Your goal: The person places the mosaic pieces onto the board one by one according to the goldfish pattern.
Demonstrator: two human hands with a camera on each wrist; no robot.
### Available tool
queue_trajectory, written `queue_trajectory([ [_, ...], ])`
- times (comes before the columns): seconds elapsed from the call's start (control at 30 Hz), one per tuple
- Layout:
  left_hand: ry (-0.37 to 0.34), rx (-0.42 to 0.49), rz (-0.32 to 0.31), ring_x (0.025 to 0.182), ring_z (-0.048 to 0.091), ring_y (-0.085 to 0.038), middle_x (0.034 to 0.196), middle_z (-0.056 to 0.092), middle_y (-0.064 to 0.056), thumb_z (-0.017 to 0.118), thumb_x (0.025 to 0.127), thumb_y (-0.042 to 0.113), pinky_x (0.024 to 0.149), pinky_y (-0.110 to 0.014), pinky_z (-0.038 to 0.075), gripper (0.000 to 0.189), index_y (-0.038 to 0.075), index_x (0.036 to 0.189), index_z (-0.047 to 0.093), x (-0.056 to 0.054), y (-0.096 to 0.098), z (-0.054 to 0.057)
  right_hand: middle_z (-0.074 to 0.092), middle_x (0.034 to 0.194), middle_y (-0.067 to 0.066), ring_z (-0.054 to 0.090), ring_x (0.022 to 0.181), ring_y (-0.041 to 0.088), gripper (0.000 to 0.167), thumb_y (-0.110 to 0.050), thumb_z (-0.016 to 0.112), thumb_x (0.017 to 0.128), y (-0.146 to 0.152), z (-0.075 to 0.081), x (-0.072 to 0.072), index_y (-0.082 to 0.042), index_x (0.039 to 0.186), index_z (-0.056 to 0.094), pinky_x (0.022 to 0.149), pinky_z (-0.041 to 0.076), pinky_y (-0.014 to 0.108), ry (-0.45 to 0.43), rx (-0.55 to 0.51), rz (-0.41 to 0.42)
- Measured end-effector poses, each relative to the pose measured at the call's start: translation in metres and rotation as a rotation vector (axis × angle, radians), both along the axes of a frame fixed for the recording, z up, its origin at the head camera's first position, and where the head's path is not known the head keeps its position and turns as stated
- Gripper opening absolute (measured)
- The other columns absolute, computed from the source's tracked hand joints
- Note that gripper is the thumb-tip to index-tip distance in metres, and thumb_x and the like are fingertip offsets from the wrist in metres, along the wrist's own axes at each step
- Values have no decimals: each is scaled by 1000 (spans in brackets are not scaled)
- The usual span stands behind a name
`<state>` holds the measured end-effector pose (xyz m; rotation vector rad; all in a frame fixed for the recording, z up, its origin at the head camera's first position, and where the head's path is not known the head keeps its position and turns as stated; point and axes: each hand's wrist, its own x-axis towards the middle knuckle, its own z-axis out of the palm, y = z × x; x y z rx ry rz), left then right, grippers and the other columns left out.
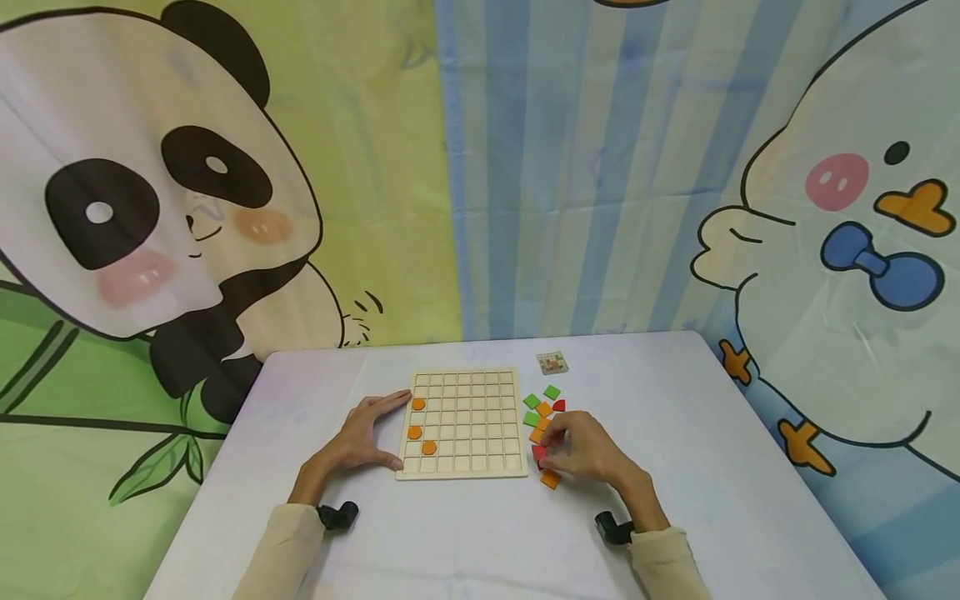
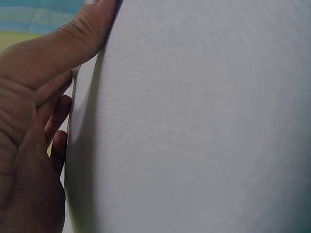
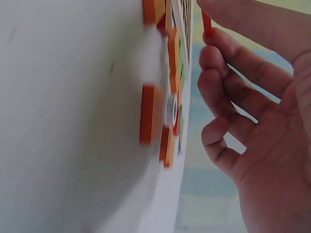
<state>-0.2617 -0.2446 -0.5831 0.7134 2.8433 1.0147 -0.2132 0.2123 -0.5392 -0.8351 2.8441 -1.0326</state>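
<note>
A pale wooden grid board [image 1: 465, 427] lies on the table, with three orange round pieces on its left columns, one of them an orange disc [image 1: 429, 447]. My left hand [image 1: 358, 435] spreads along the board's left side, fingertips at the upper part of that edge and thumb at the lower corner. Right of the board, my right hand [image 1: 588, 450] pinches a thin red piece [image 3: 207, 24] between thumb and index finger, just over the loose pieces. The other fingers of that hand curl loosely. Its grip partly hides the red piece's shape.
Several loose pieces lie along the board's right side, among them a green square [image 1: 552, 392], an orange square [image 1: 550, 479] and a red piece [image 1: 559, 406]. A small patterned card [image 1: 552, 362] lies farther back on the white table [image 1: 675, 400]. Printed curtains hang behind.
</note>
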Motion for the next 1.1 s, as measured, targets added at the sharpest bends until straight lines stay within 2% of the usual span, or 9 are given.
queue_trajectory([
  [0.27, -10, 5, 6, 144, 47, -38, 174, 46, -8, 109, 55, 48, 113, -65, 32, 130, 15, 166, 48, 1, 1, 0, 77, 85, 0, 70, 77, 15, 19, -12, 96, 80, -29, -3, -5, -11, 90, 80, 72, 58, 25, -61, -74, 50],
  [0.4, -20, 8, 10, 145, 46, -38, 174, 46, -7, 109, 56, 47, 114, -66, 31, 130, 15, 166, 48, 2, 2, 1, 76, 86, -2, 69, 78, 12, 19, -14, 96, 81, -41, -4, -7, -13, 91, 80, 73, 57, 24, -84, -90, 59],
  [0.53, -21, 10, 12, 145, 46, -38, 175, 45, -6, 109, 56, 46, 115, -66, 31, 129, 16, 166, 48, 1, 1, 0, 76, 89, -5, 65, 81, 7, 18, -17, 95, 83, -53, -6, -11, -15, 94, 81, 75, 56, 24, -74, -70, 71],
  [0.77, -27, 9, 16, 145, 46, -37, 175, 45, -5, 109, 55, 46, 114, -63, 32, 130, 17, 166, 48, 1, 1, 0, 77, 89, -3, 65, 78, 6, 17, -17, 95, 83, -78, -8, -17, -13, 93, 82, 73, 56, 23, -26, -61, 95],
  [1.1, -35, 7, 23, 144, 46, -37, 175, 45, -6, 109, 54, 45, 114, -63, 32, 130, 17, 166, 49, 2, 2, 3, 78, 89, 0, 65, 78, 4, 17, -17, 93, 83, -108, -9, -19, -11, 95, 83, 75, 57, 23, -59, -86, 101],
])
